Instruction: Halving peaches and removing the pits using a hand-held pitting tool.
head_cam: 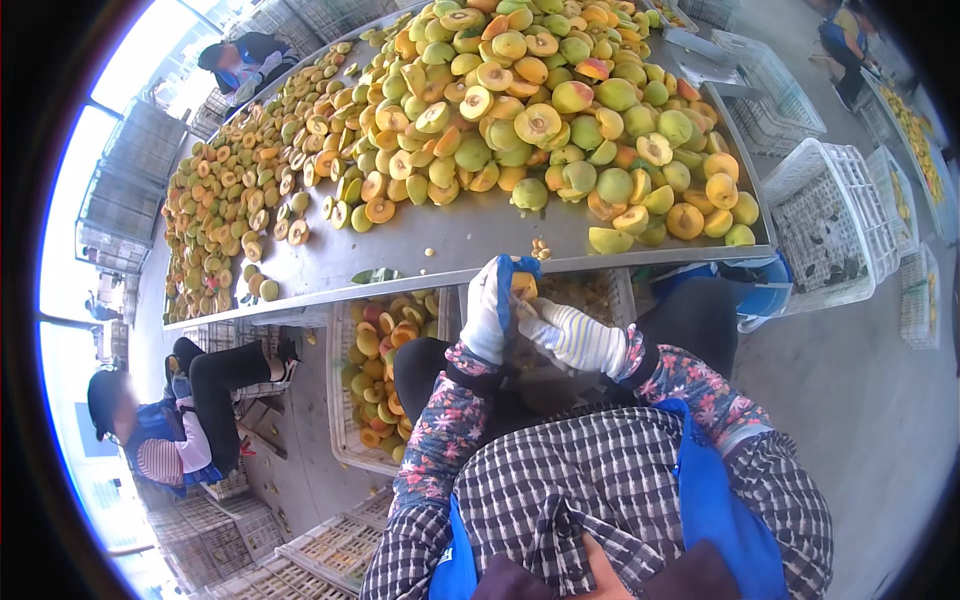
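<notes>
My left hand (491,307), in a white knit glove with blue coating, holds a cut yellow-orange peach half (523,286) just beyond the metal table's near edge. My right hand (574,334), in a striped knit glove, has its fingertips at the fruit's lower side; whether a small tool is in them cannot be told. Ahead, a large heap of green and orange peaches (517,120), many halved with pits showing, lies on the metal table (465,232). Several small pits (540,249) and a green leaf (375,276) lie near the edge.
A crate of peach halves (345,420) stands at lower left, and another crate (622,296) sits under the table edge. White crates (840,217) and a blue tub (769,289) are on the right. Co-workers (165,442) sit at left and far left; others are at far right.
</notes>
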Action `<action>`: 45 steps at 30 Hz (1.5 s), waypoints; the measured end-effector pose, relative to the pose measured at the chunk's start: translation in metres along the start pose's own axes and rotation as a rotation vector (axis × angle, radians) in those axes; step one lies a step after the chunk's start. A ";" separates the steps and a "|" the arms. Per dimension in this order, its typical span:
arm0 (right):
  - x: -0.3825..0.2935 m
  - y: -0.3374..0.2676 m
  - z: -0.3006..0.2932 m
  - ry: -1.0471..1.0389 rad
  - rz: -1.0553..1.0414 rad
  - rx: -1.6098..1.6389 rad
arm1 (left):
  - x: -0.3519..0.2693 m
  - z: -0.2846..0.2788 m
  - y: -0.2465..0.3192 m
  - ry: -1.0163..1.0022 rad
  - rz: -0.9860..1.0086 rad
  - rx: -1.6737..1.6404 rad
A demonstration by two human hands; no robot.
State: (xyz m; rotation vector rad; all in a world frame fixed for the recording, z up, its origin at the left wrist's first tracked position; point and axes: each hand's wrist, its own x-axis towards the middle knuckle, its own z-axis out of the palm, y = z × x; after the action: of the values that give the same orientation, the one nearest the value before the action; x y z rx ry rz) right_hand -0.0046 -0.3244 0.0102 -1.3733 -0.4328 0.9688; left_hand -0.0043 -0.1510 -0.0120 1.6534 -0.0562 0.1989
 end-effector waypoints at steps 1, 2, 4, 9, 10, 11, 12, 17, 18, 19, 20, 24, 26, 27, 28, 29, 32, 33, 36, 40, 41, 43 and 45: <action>-0.001 -0.003 -0.002 -0.060 0.100 0.210 | 0.004 -0.004 0.000 -0.103 0.137 0.224; -0.003 -0.007 -0.002 -0.065 0.102 0.206 | 0.004 -0.004 0.001 -0.097 0.137 0.224; -0.007 -0.015 -0.001 -0.068 0.247 0.459 | 0.005 -0.002 0.005 -0.169 0.044 -0.005; -0.011 -0.024 0.002 -0.105 0.341 0.550 | 0.002 -0.008 -0.008 -0.208 0.172 0.067; -0.012 -0.024 0.002 -0.102 0.347 0.554 | -0.001 -0.006 -0.005 -0.196 0.108 0.022; -0.013 -0.024 0.004 -0.106 0.352 0.555 | -0.004 -0.007 -0.001 -0.179 0.046 -0.019; -0.013 -0.024 0.005 -0.114 0.355 0.551 | -0.008 -0.009 -0.006 -0.170 0.046 -0.016; -0.015 -0.017 0.008 -0.196 0.360 0.607 | -0.017 -0.014 0.005 -0.164 0.184 0.104; -0.016 -0.018 0.010 -0.197 0.359 0.606 | -0.020 -0.013 0.009 -0.164 0.185 0.105; -0.018 -0.020 0.012 -0.216 0.257 0.525 | -0.025 -0.011 0.013 0.029 -0.107 -0.322; -0.019 -0.021 0.016 -0.241 0.155 0.441 | -0.029 -0.012 0.017 0.231 -0.399 -0.743; -0.015 -0.001 0.002 -0.077 0.052 0.270 | -0.036 -0.079 0.012 0.530 -0.359 -0.532; -0.008 0.025 -0.012 -0.092 0.103 0.043 | -0.049 -0.128 0.017 0.573 -0.067 0.050; -0.002 0.054 -0.021 -0.035 -0.009 -0.389 | -0.050 -0.144 0.028 0.597 -0.122 -0.046; 0.007 0.067 -0.025 0.008 -0.133 -0.821 | -0.056 -0.173 0.018 0.685 -0.200 -0.194; 0.002 0.038 -0.018 -0.050 0.077 -0.901 | -0.063 -0.201 0.017 0.588 -0.359 0.223; -0.002 0.032 -0.017 -0.049 0.175 -1.088 | -0.063 -0.219 -0.005 0.314 -0.141 0.976; -0.004 0.016 -0.015 -0.055 0.241 -1.118 | -0.037 -0.184 0.012 0.361 -0.225 0.696; -0.001 0.018 -0.016 -0.041 0.269 -1.162 | 0.021 -0.124 0.007 0.188 -0.136 0.566; 0.001 0.052 -0.029 0.097 -0.058 -1.195 | 0.101 -0.023 0.014 -0.089 0.085 0.860; -0.001 0.028 -0.023 0.105 0.028 -1.114 | 0.116 -0.011 0.010 -0.170 0.007 0.897; 0.000 0.026 -0.022 0.140 0.020 -1.059 | 0.140 0.010 -0.005 -0.285 -0.083 1.086; -0.002 0.024 -0.023 0.175 -0.018 -0.994 | 0.154 0.027 -0.002 -0.405 -0.215 1.214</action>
State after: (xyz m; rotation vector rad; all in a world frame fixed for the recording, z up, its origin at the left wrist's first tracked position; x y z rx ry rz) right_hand 0.0038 -0.3426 -0.0163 -2.3125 -0.8518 0.6005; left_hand 0.1496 -0.1653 0.0087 2.8684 -0.0673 -0.3535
